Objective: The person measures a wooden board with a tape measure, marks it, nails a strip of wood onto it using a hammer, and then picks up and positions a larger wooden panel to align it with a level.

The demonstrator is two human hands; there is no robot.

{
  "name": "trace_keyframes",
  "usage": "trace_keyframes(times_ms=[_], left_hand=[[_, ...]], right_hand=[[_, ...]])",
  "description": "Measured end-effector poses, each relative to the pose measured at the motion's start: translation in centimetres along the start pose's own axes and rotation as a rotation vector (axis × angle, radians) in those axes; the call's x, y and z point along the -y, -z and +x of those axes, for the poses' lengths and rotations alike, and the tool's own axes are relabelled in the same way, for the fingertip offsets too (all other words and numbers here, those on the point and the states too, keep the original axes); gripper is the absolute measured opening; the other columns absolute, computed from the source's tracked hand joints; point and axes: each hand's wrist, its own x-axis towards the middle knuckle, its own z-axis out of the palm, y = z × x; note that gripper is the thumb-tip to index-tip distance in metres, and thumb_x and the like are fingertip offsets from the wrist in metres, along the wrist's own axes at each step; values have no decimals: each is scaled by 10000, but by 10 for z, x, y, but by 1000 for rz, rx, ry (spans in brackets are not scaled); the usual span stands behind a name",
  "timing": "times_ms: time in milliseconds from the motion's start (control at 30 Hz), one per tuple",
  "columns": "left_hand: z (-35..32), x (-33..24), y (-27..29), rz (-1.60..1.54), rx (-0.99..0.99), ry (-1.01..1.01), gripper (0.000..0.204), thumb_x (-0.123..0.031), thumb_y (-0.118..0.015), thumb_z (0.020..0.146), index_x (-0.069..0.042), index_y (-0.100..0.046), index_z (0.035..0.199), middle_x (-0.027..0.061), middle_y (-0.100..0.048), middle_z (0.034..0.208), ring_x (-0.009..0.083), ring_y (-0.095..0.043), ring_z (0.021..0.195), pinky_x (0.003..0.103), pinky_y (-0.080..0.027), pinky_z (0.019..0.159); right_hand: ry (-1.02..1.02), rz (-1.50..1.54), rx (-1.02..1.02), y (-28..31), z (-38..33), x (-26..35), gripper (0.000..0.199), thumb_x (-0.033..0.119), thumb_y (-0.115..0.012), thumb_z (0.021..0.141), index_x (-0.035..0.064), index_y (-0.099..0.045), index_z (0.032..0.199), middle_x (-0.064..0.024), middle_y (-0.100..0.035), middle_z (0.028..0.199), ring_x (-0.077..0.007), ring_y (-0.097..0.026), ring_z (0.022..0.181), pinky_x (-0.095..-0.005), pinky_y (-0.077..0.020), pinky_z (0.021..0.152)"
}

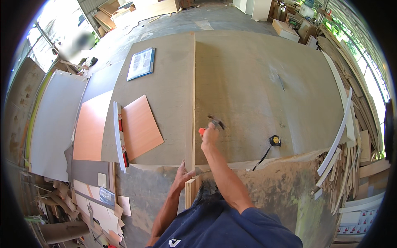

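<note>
Hammer (217,122) in grip, the right hand (210,135) is clenched round the handle, its red end poking out to the left and its dark head blurred above the broad grey-brown worktop (248,74), just right of a long wooden strip (193,99). That strip runs away from the person, up the worktop's middle. The left hand (182,177) touches its near end at the worktop's edge, thumb pointing forward; whether the fingers close fully round it I cannot tell. As for containers, a flat blue-edged sleeve (141,63) lies at the far left of the worktop with printed sheets showing in it. Beyond the far right corner, a pale wooden box (285,31) rests on the floor, its contents too small to make out. At lower right, a white carton (356,225) bears red marks; what it holds is hidden. A black-and-yellow tape measure (275,141) lies near the worktop's front edge, its dark strap trailing over, and an orange-brown panel (143,126) lies left of the strip.
</note>
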Motion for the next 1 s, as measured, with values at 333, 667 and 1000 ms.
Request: trace_keyframes(times_ms=[333,667,1000], left_hand=[[-8,31,18,84,-9,28,769,-140,-669,669,85,-434,1365,224,-492,1356,280,-453,1263,325,-326,1092],[-14,1,12,280,-40,-25,672,-110,-652,675,52,-513,1312,153,-550,1212,252,-535,1141,331,-413,1004],[-83,-7,62,132,-60,48,636,-69,-610,659,48,-531,1280,117,-605,1157,201,-558,1077,313,-446,938]], right_hand=[[250,109,7,-22,9,-17,339,341,-561,942,92,-536,713,8,-494,527,-124,-458,403,-297,-350,402],[130,128,-25,-28,-2,-3,339,347,-553,941,95,-531,716,-7,-492,563,-135,-485,423,-277,-343,383],[-13,-14,159,2,23,-10,266,312,-553,945,128,-490,764,-17,-493,569,-130,-457,415,-271,-299,350]])
